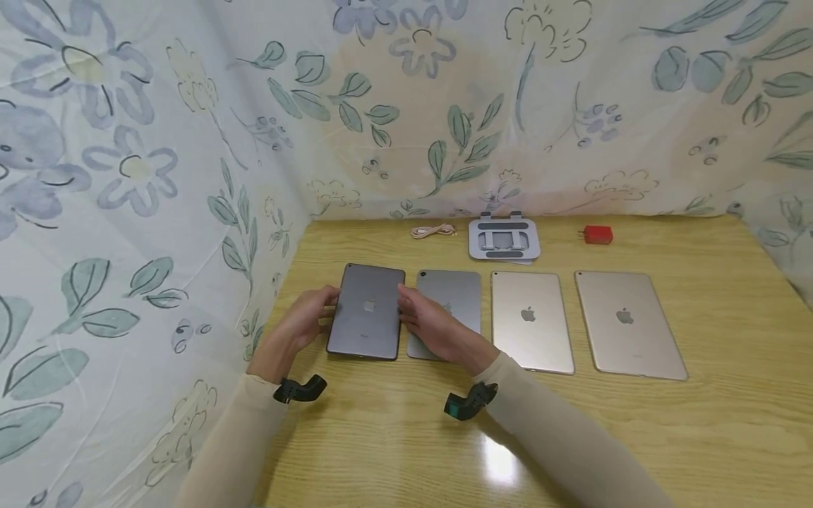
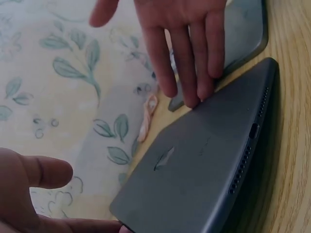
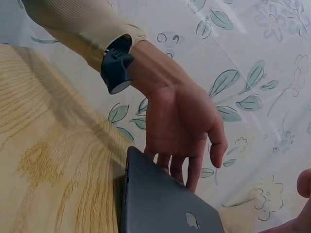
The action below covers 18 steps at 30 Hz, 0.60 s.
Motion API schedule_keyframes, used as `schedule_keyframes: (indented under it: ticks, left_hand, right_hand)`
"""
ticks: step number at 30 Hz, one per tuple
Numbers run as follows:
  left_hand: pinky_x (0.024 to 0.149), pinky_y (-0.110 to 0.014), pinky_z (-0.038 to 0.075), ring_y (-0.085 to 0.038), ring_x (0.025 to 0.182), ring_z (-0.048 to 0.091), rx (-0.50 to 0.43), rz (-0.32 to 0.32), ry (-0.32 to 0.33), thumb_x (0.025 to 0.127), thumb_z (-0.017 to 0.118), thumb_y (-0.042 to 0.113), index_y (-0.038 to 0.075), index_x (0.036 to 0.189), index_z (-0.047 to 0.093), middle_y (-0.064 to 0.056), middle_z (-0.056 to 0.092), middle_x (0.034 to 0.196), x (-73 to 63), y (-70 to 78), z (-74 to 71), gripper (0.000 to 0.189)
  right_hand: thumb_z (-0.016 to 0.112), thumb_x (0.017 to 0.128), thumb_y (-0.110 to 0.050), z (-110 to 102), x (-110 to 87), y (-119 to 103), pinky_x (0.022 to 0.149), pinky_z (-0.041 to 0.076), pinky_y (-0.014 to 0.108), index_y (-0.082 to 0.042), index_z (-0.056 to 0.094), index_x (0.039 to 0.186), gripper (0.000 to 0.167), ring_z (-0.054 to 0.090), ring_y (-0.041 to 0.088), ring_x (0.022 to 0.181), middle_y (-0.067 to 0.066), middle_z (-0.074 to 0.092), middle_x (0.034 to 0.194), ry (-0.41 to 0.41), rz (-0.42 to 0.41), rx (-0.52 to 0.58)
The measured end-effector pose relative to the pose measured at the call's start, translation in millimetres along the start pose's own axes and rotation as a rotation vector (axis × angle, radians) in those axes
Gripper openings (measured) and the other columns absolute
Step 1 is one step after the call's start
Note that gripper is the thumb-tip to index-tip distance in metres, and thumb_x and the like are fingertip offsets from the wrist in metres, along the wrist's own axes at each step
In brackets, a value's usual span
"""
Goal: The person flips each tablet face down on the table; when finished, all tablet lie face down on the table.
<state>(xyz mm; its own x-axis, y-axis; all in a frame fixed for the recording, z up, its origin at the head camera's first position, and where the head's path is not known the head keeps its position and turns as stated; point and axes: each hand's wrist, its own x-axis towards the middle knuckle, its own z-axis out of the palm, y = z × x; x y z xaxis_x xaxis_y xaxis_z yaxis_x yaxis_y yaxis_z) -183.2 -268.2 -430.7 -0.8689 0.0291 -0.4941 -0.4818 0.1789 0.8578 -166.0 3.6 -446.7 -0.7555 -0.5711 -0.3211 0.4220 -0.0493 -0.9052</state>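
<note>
A dark grey tablet lies back side up at the left end of a row, between the two hands. My left hand is at its left edge, fingers extended and touching it, thumb held apart. At the opposite edge, the straight fingers of my right hand meet the tablet; this hand hangs over a lighter grey tablet and partly hides it. In the left wrist view a shadow runs under the dark tablet's port edge; whether that edge is raised, I cannot tell.
Right of the grey tablets lie a pale gold tablet and a rose-gold tablet. Behind the row are a coiled cable, a folded metal stand and a red plug adapter. Floral cloth borders the wooden table.
</note>
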Motion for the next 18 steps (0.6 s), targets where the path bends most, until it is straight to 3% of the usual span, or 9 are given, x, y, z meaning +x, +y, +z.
schedule_keyframes:
  ticks: [4, 8, 10, 12, 13, 15, 17, 18]
  left_hand:
    - [0.131, -0.064, 0.032, -0.043, 0.155, 0.04, 0.056, 0.004, 0.005, 0.113, 0.046, 0.026, -0.009, 0.146, 0.056, -0.024, 0.042, 0.164, 3.2, -2.5, 3.8, 0.049]
    - [0.129, -0.062, 0.038, -0.046, 0.161, 0.034, 0.176, 0.025, 0.0, 0.115, 0.044, 0.027, -0.015, 0.156, 0.046, -0.029, 0.031, 0.174, 5.1, -3.3, 9.2, 0.058]
    - [0.125, -0.061, 0.044, -0.043, 0.157, 0.04, 0.248, 0.044, 0.011, 0.116, 0.044, 0.028, -0.014, 0.159, 0.043, -0.029, 0.033, 0.172, 4.5, -3.5, 10.7, 0.06]
    - [0.116, -0.056, 0.053, -0.038, 0.132, 0.06, 0.318, 0.063, 0.026, 0.117, 0.045, 0.029, -0.012, 0.159, 0.046, -0.031, 0.052, 0.153, 3.5, -4.4, 11.2, 0.059]
    - [0.112, -0.054, 0.056, -0.035, 0.118, 0.063, 0.351, 0.076, 0.032, 0.117, 0.046, 0.029, -0.012, 0.159, 0.047, -0.031, 0.056, 0.145, 2.5, -4.6, 11.2, 0.058]
    - [0.106, -0.052, 0.058, -0.029, 0.104, 0.062, 0.411, 0.099, 0.059, 0.117, 0.047, 0.029, -0.01, 0.159, 0.048, -0.029, 0.06, 0.138, 0.5, -5.2, 11.0, 0.058]
    - [0.109, -0.054, 0.057, -0.034, 0.107, 0.066, 0.466, 0.113, 0.077, 0.117, 0.048, 0.031, -0.008, 0.162, 0.044, -0.03, 0.06, 0.141, -2.8, -5.9, 9.7, 0.06]
    - [0.112, -0.057, 0.056, -0.038, 0.12, 0.066, 0.49, 0.121, 0.09, 0.117, 0.048, 0.032, -0.007, 0.164, 0.042, -0.03, 0.056, 0.153, -4.4, -6.4, 8.7, 0.062]
  right_hand:
    - [0.034, 0.117, -0.055, -2, -0.7, 1, 0.141, 0.014, 0.046, -0.003, 0.006, 0.175, 0.083, 0.012, 0.038, 0.171, 0.019, 0.008, 0.184, -0.006, -0.004, 0.001]
    - [0.035, 0.117, -0.055, -4, -1.5, 1, 0.141, 0.015, 0.047, -0.004, 0.006, 0.176, 0.083, 0.011, 0.038, 0.171, 0.018, 0.008, 0.184, -0.002, -0.011, -0.004]
    - [0.035, 0.117, -0.054, -4, -1.2, 1, 0.141, 0.015, 0.047, -0.004, 0.007, 0.175, 0.082, 0.011, 0.037, 0.171, 0.018, 0.008, 0.184, 0.001, -0.014, -0.008]
    - [0.035, 0.117, -0.054, -3, -1.2, 1, 0.141, 0.015, 0.047, -0.004, 0.007, 0.175, 0.082, 0.011, 0.037, 0.171, 0.017, 0.008, 0.185, 0.002, -0.014, -0.009]
    - [0.035, 0.117, -0.054, -3, -1.4, 1, 0.141, 0.015, 0.048, -0.004, 0.007, 0.176, 0.081, 0.011, 0.038, 0.171, 0.017, 0.007, 0.185, 0.001, -0.014, -0.01]
    - [0.035, 0.118, -0.053, -3, -2.6, 0, 0.141, 0.015, 0.048, -0.004, 0.007, 0.176, 0.081, 0.011, 0.038, 0.171, 0.018, 0.007, 0.185, -0.005, -0.013, -0.011]
    - [0.033, 0.118, -0.052, -4, -6.4, -1, 0.141, 0.014, 0.049, -0.003, 0.006, 0.175, 0.08, 0.011, 0.039, 0.171, 0.02, 0.006, 0.184, -0.02, -0.013, -0.023]
    - [0.033, 0.118, -0.051, -6, -9.8, -2, 0.14, 0.015, 0.05, -0.002, 0.006, 0.175, 0.079, 0.012, 0.04, 0.171, 0.022, 0.007, 0.184, -0.025, -0.014, -0.029]
